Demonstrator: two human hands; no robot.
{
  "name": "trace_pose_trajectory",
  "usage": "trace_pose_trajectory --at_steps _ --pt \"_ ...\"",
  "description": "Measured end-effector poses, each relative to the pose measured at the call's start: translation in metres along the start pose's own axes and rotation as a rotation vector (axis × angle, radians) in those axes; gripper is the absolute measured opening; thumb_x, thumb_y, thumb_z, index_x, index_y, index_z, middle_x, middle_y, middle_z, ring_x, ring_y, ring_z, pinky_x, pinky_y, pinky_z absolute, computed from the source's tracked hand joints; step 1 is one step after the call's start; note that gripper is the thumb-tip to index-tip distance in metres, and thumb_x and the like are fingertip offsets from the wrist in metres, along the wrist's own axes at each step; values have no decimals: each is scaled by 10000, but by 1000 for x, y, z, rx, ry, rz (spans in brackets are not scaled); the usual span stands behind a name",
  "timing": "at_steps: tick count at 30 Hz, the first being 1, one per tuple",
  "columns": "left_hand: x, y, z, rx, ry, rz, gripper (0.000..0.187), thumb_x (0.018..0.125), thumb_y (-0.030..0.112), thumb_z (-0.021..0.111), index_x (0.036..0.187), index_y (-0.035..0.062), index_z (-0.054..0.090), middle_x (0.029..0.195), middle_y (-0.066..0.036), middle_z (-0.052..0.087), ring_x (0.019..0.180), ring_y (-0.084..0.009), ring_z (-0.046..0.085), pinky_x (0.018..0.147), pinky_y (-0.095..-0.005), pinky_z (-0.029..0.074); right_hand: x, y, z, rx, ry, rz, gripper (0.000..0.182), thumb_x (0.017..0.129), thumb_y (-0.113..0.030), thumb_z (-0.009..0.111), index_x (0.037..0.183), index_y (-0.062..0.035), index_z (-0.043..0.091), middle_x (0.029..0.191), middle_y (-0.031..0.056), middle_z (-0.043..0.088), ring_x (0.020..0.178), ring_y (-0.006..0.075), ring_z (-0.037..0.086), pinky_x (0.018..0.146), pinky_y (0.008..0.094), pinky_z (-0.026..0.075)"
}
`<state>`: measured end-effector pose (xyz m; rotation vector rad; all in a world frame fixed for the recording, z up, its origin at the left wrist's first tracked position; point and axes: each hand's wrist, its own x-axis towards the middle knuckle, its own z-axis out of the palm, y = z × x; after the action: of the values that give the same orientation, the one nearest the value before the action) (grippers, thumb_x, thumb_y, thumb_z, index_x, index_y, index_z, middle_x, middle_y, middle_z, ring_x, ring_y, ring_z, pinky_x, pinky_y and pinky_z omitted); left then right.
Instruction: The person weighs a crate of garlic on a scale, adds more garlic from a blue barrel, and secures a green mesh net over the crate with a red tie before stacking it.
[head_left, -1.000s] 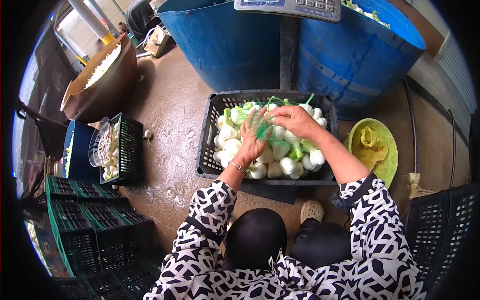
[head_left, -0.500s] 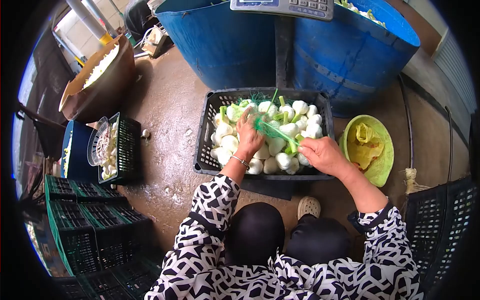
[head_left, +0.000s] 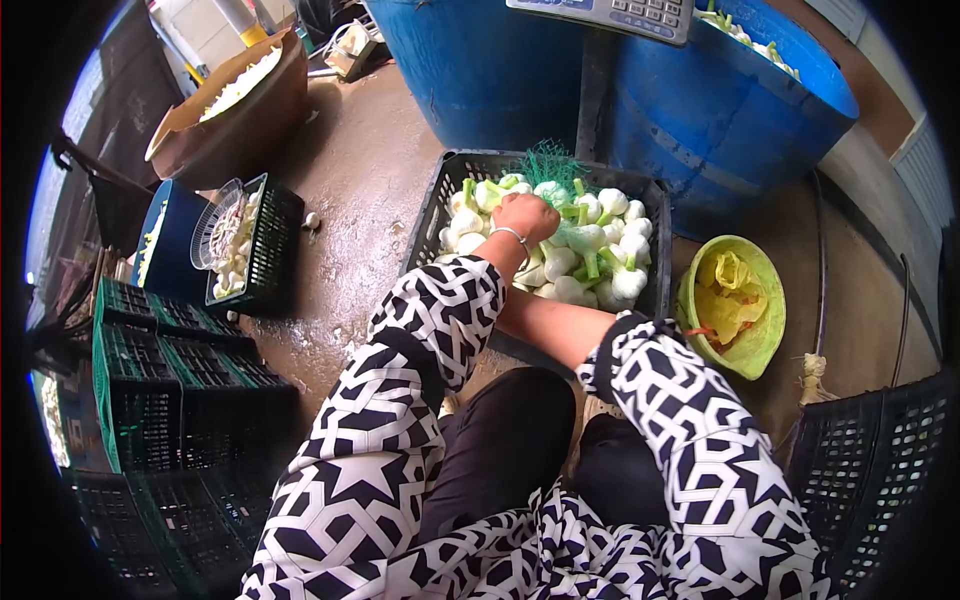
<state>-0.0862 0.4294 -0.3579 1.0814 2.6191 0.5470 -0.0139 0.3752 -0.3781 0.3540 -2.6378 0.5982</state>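
Note:
A black plastic crate (head_left: 425, 225) in front of me holds white garlic bulbs (head_left: 628, 285) with short green stems. My left hand (head_left: 528, 215) is closed over the middle of the crate, on green net bag (head_left: 550, 165) mesh. The mesh spreads behind and to the right of the hand, over some bulbs. My right forearm (head_left: 555, 325) crosses beneath my left wrist at the crate's near side. The right hand's fingers are hidden behind the left arm, so what they hold cannot be seen.
Two large blue tubs (head_left: 700, 130) stand behind the crate, with a scale (head_left: 630, 15) before them. A yellow-green bucket (head_left: 770, 300) is on the right. At left are a small garlic crate (head_left: 265, 240), a brown vat (head_left: 230, 130) and stacked dark crates (head_left: 200, 400).
My right hand has moved left from the bulbs and passed under my left arm. My left hand has turned into a fist. The camera view has shifted.

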Motion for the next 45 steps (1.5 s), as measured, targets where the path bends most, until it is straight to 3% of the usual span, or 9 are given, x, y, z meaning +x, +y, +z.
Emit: trace_pose_trajectory --at_steps 9,14,18,20,26,29,32,38,45 --pt "-1 -9 78 -157 605 80 297 671 51 537 944 -2 639 1136 -150 581 1258 -333 414 1060 -423 305 -38 -31 13 -108 -53 -308 332 934 -308 460 1201 -133 550 1267 48 549 1088 144 520 925 357 420" --pt "-8 -6 75 -258 674 37 239 723 36 500 925 3 623 1139 -152 562 1290 -322 377 1071 -428 292 -68 27 -64 547 -1159 135 286 898 -146 548 1153 -40 625 1147 164 634 1043 263 599 940 352 449" --pt "-18 -13 64 -257 422 103 280 841 149 466 1037 22 620 1240 -149 508 1383 -309 260 1149 -459 176 -5 30 -173 185 -663 551 284 832 -280 621 978 -42 672 991 150 680 858 262 672 753 371 525" --pt "-20 -9 64 -154 649 193 331 808 238 536 1072 47 598 1213 -134 526 1312 -314 350 1100 -458 262 16 29 -137 -270 -199 217 328 812 -342 648 927 -37 687 884 140 690 794 257 682 695 367 532" --pt "-26 -31 91 -94 626 253 347 848 306 531 1091 72 612 1252 -144 528 1278 -315 391 1086 -468 263 53 56 -39 -673 -473 246 318 847 -356 591 830 -55 695 713 151 652 758 323 660 659 421 512" --pt "-16 -16 67 142 313 238 303 850 247 512 1056 65 637 1268 -158 519 1251 -317 419 1087 -502 237 68 82 -78 -172 -127 397 338 885 -361 538 760 -75 666 755 163 659 745 333 653 674 412 510" --pt "-31 -16 39 348 301 421 317 772 201 521 1010 36 652 1236 -173 514 1278 -302 387 1092 -512 218 78 129 -108 808 -242 1056 523 961 -492 415 810 -30 608 694 115 652 693 281 672 617 393 524" --pt "-35 -27 19 154 428 659 236 702 93 557 916 29 632 1274 -141 484 1328 -311 325 1090 -440 240 58 230 -104 1548 322 1220 411 978 -444 432 733 -115 465 510 -44 334 419 115 374 475 322 394" --pt "-14 -25 49 -939 395 232 189 939 165 512 1004 1 581 986 -116 568 910 -239 527 814 -346 421 -46 216 -126 1838 370 646 507 993 -443 391 607 -115 423 475 -25 216 370 115 226 443 297 282"
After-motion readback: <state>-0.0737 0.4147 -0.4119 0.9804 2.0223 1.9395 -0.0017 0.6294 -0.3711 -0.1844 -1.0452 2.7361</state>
